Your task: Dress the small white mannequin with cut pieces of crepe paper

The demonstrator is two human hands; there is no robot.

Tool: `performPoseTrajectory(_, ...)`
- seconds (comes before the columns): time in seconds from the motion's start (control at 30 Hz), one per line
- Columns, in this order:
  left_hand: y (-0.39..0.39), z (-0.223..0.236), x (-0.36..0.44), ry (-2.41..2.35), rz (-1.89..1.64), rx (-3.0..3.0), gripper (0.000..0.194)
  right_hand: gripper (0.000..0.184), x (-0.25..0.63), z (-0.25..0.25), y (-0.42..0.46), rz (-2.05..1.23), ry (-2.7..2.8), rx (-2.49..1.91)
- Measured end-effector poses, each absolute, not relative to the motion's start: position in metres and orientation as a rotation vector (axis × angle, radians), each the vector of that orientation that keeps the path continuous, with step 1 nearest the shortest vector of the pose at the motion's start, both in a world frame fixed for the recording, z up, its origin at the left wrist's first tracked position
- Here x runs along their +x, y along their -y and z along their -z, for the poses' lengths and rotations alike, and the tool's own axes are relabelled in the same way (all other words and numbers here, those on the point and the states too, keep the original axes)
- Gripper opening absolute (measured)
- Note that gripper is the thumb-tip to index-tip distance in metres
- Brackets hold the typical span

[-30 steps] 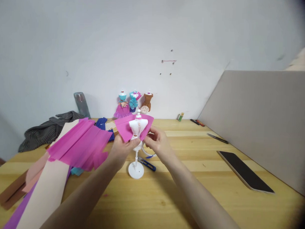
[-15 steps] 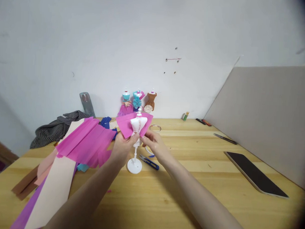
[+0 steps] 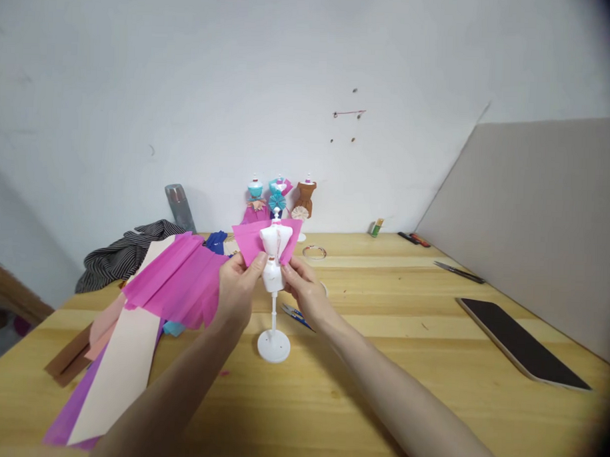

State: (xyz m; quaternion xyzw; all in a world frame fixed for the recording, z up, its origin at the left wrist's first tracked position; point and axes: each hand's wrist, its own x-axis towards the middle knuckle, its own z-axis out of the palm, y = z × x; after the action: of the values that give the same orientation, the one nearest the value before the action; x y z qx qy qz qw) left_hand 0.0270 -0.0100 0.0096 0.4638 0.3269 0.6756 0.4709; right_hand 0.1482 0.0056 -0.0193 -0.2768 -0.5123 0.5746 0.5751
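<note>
A small white dress form [image 3: 273, 274] on a round-footed stand [image 3: 273, 347] is upright between my hands. A piece of pink crepe paper [image 3: 246, 241] spreads behind its torso like wings to both sides. My left hand [image 3: 238, 283] pinches the paper's left lower edge, thumb against the form's waist. My right hand [image 3: 303, 288] pinches the right lower edge beside the waist, fingers partly hidden behind the form. Blue-handled thread snips [image 3: 296, 315] lie on the table just right of the stand, partly behind my right hand.
Crepe paper sheets [image 3: 173, 277] in pink, cream, purple and brown lie at left, near striped cloth [image 3: 129, 249] and a bottle [image 3: 179, 207]. Dressed forms [image 3: 306, 195] stand by the wall. At right are a black-topped board [image 3: 521, 343] and a pointed metal tool [image 3: 458, 271].
The dress form has come slightly nearer, its base lower in view. My fingers show more of its hips, and the paper remains pinched on both sides. The camera view has shifted a little.
</note>
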Motion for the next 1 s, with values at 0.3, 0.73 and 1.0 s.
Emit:
performPoseTrajectory(0.3, 0.005, -0.0103, 0.0247, -0.85, -1.752, 0.971, 0.029, 0.035, 0.1445, 0.016, 0.0012, -1.493, 1.102, -0.534)
performPoseTrajectory(0.73, 0.0067, -0.0154, 0.0189, -0.821, -1.703, 0.91, 0.032, 0.027, 0.1448, 0.0202, -0.0028, -1.72, 0.953, -0.411)
performPoseTrajectory(1.0, 0.0083, -0.0166, 0.0184, -0.774, -1.67, 0.892, 0.032, 0.032, 0.1482, 0.0139, -0.0004, -1.861, 0.867, -0.379)
